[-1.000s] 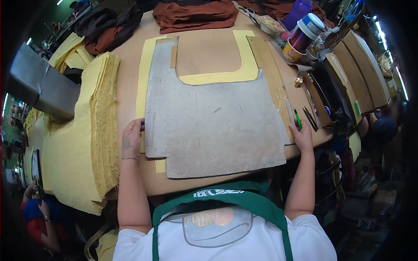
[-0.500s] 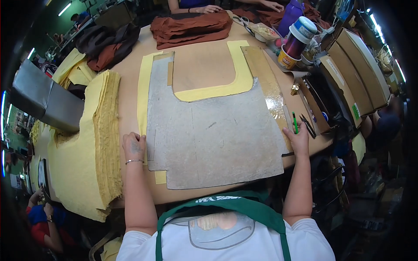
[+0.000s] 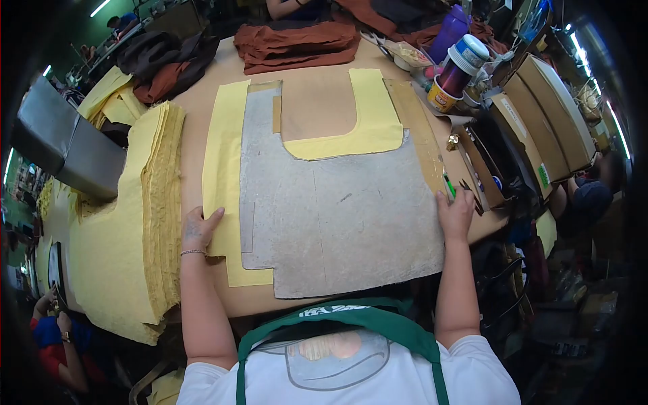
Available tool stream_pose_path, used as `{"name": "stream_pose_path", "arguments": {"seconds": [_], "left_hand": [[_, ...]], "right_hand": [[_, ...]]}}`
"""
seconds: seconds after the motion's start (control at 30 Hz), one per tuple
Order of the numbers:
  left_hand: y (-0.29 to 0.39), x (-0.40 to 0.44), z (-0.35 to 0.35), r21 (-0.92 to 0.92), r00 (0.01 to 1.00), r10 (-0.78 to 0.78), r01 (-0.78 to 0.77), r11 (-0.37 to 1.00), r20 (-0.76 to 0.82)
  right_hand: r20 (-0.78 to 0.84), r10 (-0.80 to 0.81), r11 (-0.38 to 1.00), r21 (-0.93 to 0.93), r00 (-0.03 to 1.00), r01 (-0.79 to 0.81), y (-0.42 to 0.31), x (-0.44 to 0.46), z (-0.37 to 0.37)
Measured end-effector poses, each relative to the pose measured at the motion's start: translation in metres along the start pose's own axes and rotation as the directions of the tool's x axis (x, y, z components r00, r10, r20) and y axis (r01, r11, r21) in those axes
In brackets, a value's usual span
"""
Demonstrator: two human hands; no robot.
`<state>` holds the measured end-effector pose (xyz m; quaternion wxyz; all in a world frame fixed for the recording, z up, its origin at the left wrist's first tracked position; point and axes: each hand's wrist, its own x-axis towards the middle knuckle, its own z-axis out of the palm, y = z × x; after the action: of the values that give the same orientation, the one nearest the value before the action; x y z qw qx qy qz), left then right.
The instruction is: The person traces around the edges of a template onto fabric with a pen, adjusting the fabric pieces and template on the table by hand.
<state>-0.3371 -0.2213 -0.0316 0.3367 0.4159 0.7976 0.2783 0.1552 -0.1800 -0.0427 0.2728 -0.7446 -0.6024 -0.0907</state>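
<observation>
A large grey template (image 3: pixel 344 209) with a U-shaped cutout lies on a yellow sheet (image 3: pixel 226 148), which shows along the left side, inside the cutout and at the lower left. My left hand (image 3: pixel 200 228) is closed on the left edge of the yellow sheet, thumb on top, fingers partly hidden beneath. At the template's right edge, my right hand (image 3: pixel 455 212) holds a green pen (image 3: pixel 448 183) between its fingers. A brownish strip (image 3: pixel 415 128) runs along the template's right side.
A thick stack of yellow sheets (image 3: pixel 128 223) stands left, beside a grey metal block (image 3: pixel 67 145). Rust-coloured cloth (image 3: pixel 297 47) lies at the back, near another person's arm (image 3: pixel 287 8). Jars (image 3: pixel 466 57), dark scissors (image 3: pixel 472 196) and cardboard boxes (image 3: pixel 547 115) are on the right.
The template has shifted right relative to the yellow sheet, so a wider yellow strip shows on the left. My left hand has opened from a fist onto the sheet's edge. The pen has tilted.
</observation>
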Motion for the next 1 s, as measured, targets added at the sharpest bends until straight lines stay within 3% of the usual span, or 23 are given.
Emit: {"name": "stream_pose_path", "arguments": {"seconds": [0.03, 0.1, 0.17, 0.23, 0.33, 0.43, 0.53, 0.63, 0.83, 0.93, 1.0], "left_hand": [[0.005, -0.002, 0.007, -0.214, 0.999, 0.039, -0.033, 0.976, 0.024], [0.006, -0.008, 0.013, -0.590, 0.995, 0.104, -0.081, 0.803, 0.005], [0.004, -0.002, 0.016, -0.701, 0.997, 0.074, -0.073, 0.709, -0.029], [-0.006, 0.003, 0.019, -0.686, 0.995, 0.090, -0.101, 0.720, -0.052], [-0.015, 0.012, 0.018, -0.486, 0.994, 0.074, -0.102, 0.868, -0.076], [-0.020, 0.016, 0.019, -0.369, 0.986, 0.056, -0.111, 0.923, -0.156], [-0.021, 0.015, 0.019, -0.283, 0.970, 0.145, -0.198, 0.938, -0.197], [-0.018, 0.010, 0.020, -0.319, 0.952, 0.192, -0.263, 0.910, -0.237], [-0.018, 0.014, 0.023, -0.276, 0.960, 0.182, -0.238, 0.931, -0.213], [-0.007, 0.013, 0.035, -0.700, 0.949, 0.252, -0.311, 0.643, -0.190], [0.005, 0.023, 0.032, -0.808, 0.939, 0.312, -0.297, 0.509, -0.149]], "right_hand": [[0.006, 0.003, 0.997, -0.082, 1.000, -0.002, 0.000, 0.000, 0.001], [0.037, -0.012, 0.979, -0.205, 0.999, 0.019, -0.005, -0.001, 0.013], [0.003, -0.038, 0.984, -0.173, 0.999, 0.038, 0.000, -0.001, 0.019], [0.014, -0.062, 0.981, -0.184, 0.998, 0.064, 0.004, -0.002, 0.021], [0.016, -0.059, 0.982, -0.181, 0.998, 0.061, 0.005, -0.001, 0.020], [0.004, -0.059, 0.982, -0.177, 0.998, 0.059, 0.008, -0.002, 0.023], [-0.010, -0.067, 0.983, -0.173, 0.998, 0.064, 0.010, -0.002, 0.024], [-0.007, -0.069, 0.985, -0.161, 0.998, 0.067, 0.009, -0.002, 0.024], [-0.019, -0.066, 0.983, -0.176, 0.998, 0.062, 0.009, -0.003, 0.025], [-0.031, -0.067, 0.984, -0.166, 0.997, 0.061, 0.009, -0.003, 0.025], [-0.029, -0.062, 0.984, -0.169, 0.998, 0.056, 0.007, -0.004, 0.025]]}}
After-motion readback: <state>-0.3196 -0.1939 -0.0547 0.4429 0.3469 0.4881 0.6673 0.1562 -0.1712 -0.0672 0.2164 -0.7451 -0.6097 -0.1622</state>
